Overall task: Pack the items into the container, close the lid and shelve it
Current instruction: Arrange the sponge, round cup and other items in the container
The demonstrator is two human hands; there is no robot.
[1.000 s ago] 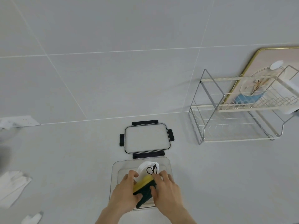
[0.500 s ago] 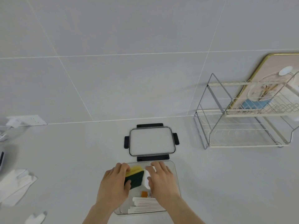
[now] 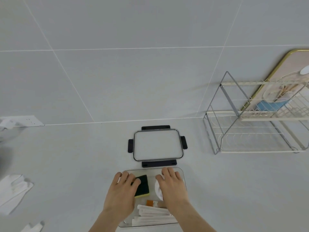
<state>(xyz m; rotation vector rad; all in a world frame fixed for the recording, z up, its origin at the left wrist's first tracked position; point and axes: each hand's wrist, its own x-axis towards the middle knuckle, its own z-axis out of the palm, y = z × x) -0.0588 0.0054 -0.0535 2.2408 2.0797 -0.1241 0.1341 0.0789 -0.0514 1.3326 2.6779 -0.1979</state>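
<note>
A clear rectangular container (image 3: 182,172) sits at the bottom centre of the counter. A green and yellow sponge (image 3: 143,187) lies flat inside it, at the left. My left hand (image 3: 122,193) rests flat on the sponge's left edge with its fingers spread. My right hand (image 3: 173,186) lies flat over a white round item (image 3: 158,190) at the container's right side and hides most of it. An orange-capped tube (image 3: 151,203) and white folded packets (image 3: 153,215) lie in the near part. The black-clipped lid (image 3: 157,144) lies flat just behind the container.
A two-tier wire rack (image 3: 250,131) stands at the right against the tiled wall, with a gold-framed board (image 3: 284,64) behind it. White cloths (image 3: 13,193) lie at the left edge. A wall socket (image 3: 28,121) is at the far left.
The sponge went from raised between my hands to lying flat at the container's left. My hands moved apart, the right one going down with the white item.
</note>
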